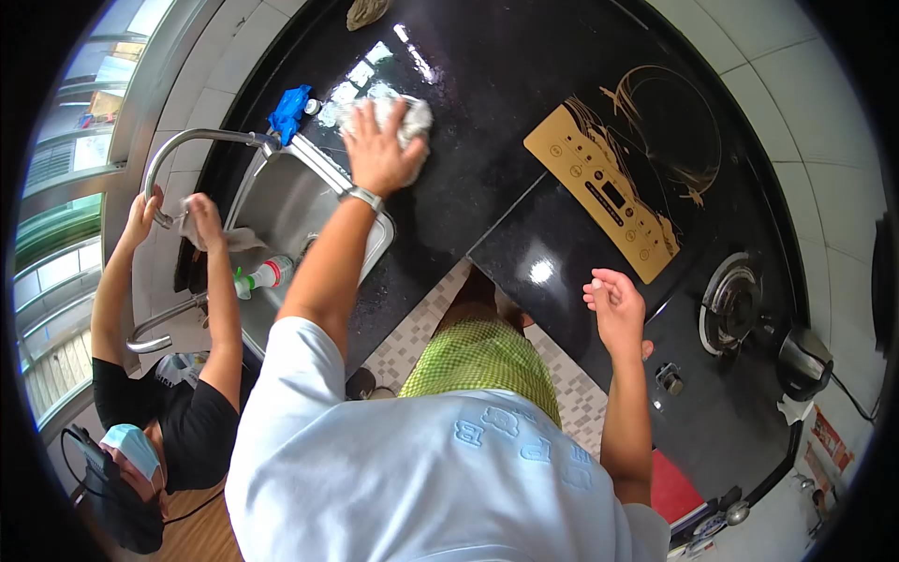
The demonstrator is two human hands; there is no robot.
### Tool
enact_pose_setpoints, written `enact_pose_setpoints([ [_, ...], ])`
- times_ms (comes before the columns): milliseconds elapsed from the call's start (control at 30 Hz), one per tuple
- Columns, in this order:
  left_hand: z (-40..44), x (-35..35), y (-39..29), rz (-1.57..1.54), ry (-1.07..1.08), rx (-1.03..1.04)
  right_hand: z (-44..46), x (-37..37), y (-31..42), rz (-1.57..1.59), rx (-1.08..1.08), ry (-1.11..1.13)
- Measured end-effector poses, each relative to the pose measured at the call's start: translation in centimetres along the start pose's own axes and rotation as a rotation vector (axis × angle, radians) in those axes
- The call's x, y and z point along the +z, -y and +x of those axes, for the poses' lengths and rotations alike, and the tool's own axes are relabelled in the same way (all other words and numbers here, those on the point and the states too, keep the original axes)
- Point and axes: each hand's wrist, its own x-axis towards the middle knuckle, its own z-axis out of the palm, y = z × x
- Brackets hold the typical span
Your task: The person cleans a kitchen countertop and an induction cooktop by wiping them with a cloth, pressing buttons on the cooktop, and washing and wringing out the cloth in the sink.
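Observation:
My left hand (377, 155), with a watch band at the wrist, presses a whitish cloth (418, 120) onto the wet black countertop (468, 122) beyond the sink. Its fingers are spread over the cloth, which bunches out around them. My right hand (615, 314) hovers over the counter on the right, between the gold control panel and the gas burner. Its fingers are loosely curled in, and nothing shows in them. A crumpled blue item (289, 111), perhaps a glove, lies beside a small white cap (312, 107), left of the cloth.
A metal sink (323, 161) with a tall curved faucet (201, 134) and a spray bottle (269, 273) is at left. There a co-worker (169, 393) wipes the faucet with a cloth. An induction cooktop panel (604, 192), gas burner (730, 304) and kettle (803, 361) stand right.

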Motion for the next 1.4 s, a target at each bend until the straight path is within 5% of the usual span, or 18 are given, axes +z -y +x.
enact_pose_setpoints([
  [167, 2.8, -1.4, 4.7, 0.231, 0.010, -0.003, 0.7, -0.1, -1.1, -0.009, 0.020, 0.015],
  [300, 4.0, 1.4, 7.9, 0.133, -0.194, -0.343, 0.1, -1.0, -0.4, -0.010, -0.003, 0.006],
  [400, 2.4, 2.7, 7.4, 0.100, -0.215, -0.375, -0.5, -2.1, -0.3, -0.023, -0.047, 0.006],
  [733, -9.1, 2.0, -4.9, -0.179, -0.399, -0.264, -4.7, -5.4, -3.7, 0.063, -0.067, 0.059],
  [967, -15.5, 0.5, -11.8, -0.401, -0.329, -0.140, -5.4, -3.9, -4.2, 0.043, -0.118, 0.235],
  [1100, -17.0, -0.4, -12.4, -0.922, -0.219, -0.214, -5.0, -1.5, -4.0, -0.051, -0.193, 0.362],
  [1200, -17.8, -4.3, -12.3, -1.846, 0.182, -0.617, -4.9, 0.6, -2.2, 0.120, -0.074, 0.503],
  [1400, -19.6, -10.2, -12.7, -2.048, 0.220, -0.398, -6.9, 6.6, 2.9, 0.520, 0.017, 0.537],
])
